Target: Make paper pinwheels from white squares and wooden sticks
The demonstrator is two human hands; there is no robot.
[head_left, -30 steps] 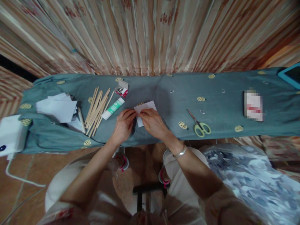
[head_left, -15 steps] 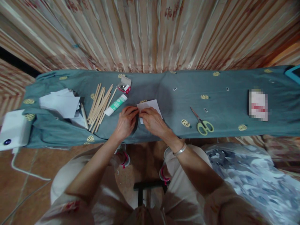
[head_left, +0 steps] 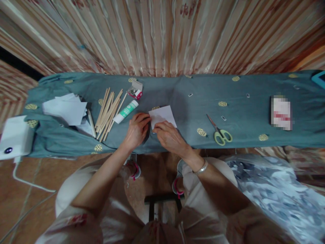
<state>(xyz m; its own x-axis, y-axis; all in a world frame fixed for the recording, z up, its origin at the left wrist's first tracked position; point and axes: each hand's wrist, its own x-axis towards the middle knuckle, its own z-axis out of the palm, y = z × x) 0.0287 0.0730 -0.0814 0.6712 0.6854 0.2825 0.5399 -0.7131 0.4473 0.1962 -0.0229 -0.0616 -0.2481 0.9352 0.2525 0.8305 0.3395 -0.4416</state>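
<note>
White paper (head_left: 164, 114) lies just right of the bunched fingers of the left hand (head_left: 137, 130), partly beneath the curled fingers of the right hand (head_left: 169, 137); grip cannot be confirmed.

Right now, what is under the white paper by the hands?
The paper lies over teal cloth; a yellow print shows past its far edge. Anything fully covered cannot be seen.

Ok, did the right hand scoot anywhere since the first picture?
Yes. Judged against the scissors, the right hand has moved toward the near edge of the cloth.
</note>
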